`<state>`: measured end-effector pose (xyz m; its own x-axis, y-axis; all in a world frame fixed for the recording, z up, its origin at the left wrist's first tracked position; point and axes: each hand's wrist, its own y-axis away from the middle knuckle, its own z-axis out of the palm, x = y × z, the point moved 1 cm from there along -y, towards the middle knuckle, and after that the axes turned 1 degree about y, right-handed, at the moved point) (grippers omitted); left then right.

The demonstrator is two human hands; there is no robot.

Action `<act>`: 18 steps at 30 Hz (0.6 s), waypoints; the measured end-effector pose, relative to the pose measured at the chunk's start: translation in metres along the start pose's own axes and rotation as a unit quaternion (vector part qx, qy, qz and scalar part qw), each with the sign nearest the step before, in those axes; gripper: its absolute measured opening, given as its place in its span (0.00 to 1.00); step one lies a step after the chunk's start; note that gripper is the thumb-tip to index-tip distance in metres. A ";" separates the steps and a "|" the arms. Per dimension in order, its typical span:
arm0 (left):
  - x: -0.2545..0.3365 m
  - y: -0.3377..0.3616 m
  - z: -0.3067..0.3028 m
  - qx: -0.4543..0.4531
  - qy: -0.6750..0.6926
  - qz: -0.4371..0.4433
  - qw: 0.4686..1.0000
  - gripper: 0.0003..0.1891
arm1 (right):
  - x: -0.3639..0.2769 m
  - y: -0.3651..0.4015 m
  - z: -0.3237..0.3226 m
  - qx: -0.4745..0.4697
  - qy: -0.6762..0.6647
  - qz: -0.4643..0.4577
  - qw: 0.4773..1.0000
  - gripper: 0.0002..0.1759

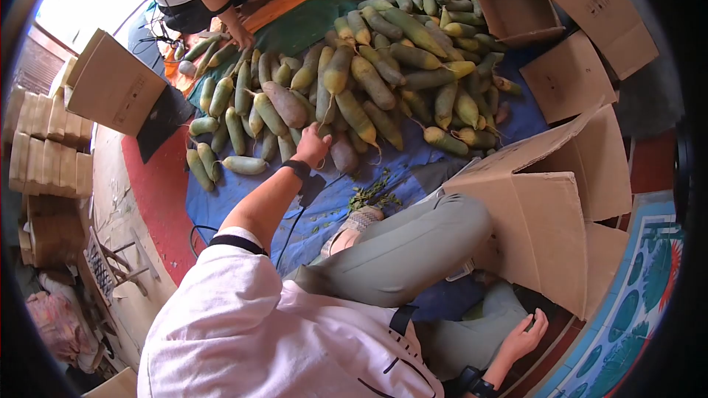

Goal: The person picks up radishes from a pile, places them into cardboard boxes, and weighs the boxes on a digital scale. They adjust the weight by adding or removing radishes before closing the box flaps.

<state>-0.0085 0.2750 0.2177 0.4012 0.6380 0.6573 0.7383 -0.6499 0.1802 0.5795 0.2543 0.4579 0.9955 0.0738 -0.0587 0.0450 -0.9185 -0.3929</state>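
A large heap of green radishes (380, 92), some with brownish or purplish skin, lies on a blue sheet (295, 206). My left hand (313, 146) reaches to the heap's near edge. Its fingers are closed at the lower, root end of a long green radish (324, 96); how much they grip is partly hidden. Beside that hand lies a brownish-purple radish (344, 153). My right hand (525, 335) rests near my bent knee at lower right, palm turned up, fingers loosely curled and apart, with nothing clearly in it.
Across the heap, another person's hand (242, 35) touches radishes. Open cardboard boxes stand at right (538, 228), upper right (509, 0) and left (118, 85). Folded cartons (48, 147) are stacked far left. Loose leaves (375, 193) lie by my foot. A cable (289, 236) hangs by my left arm.
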 end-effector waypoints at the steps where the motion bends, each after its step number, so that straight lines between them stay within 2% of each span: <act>1: -0.001 -0.009 0.003 -0.002 0.000 0.002 1.000 0.28 | 0.000 0.001 0.000 -0.007 0.001 0.007 1.000 0.12; 3: -0.014 -0.034 0.018 -0.042 0.056 -0.033 0.997 0.34 | 0.001 0.000 0.001 -0.004 0.005 -0.001 1.000 0.12; 5: -0.021 -0.045 0.033 -0.044 0.074 -0.023 0.996 0.35 | 0.001 0.000 -0.001 -0.002 0.009 -0.011 1.000 0.11; 7: 0.001 -0.039 0.024 -0.109 0.239 -0.150 0.953 0.27 | -0.002 -0.001 -0.001 -0.008 0.007 -0.008 1.000 0.11; 8: 0.001 -0.041 0.025 -0.111 0.237 -0.149 0.953 0.27 | -0.003 -0.001 -0.001 -0.009 0.007 -0.006 1.000 0.11; 10: 0.000 -0.044 0.029 -0.131 0.281 -0.127 0.942 0.16 | -0.003 -0.001 -0.001 -0.009 0.011 -0.012 1.000 0.11; 14: 0.013 -0.038 0.015 -0.100 0.205 -0.121 0.966 0.12 | -0.003 -0.003 -0.001 -0.017 0.013 -0.012 1.000 0.11; 16: 0.007 -0.042 0.011 -0.103 0.279 -0.131 0.946 0.10 | -0.008 -0.004 -0.003 -0.017 0.012 -0.012 1.000 0.10; 17: -0.014 -0.052 0.018 -0.103 0.278 -0.129 0.946 0.10 | -0.008 -0.003 -0.002 -0.016 0.011 -0.011 1.000 0.10; 18: -0.046 -0.068 0.032 -0.128 0.349 -0.102 0.923 0.10 | -0.006 -0.003 -0.001 -0.015 0.009 -0.013 1.000 0.10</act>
<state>-0.0594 0.3026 0.1513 -0.2441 0.3944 0.8859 0.5714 -0.6797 0.4600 0.5733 0.2558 0.4604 0.9953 0.0911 -0.0314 0.0733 -0.9277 -0.3661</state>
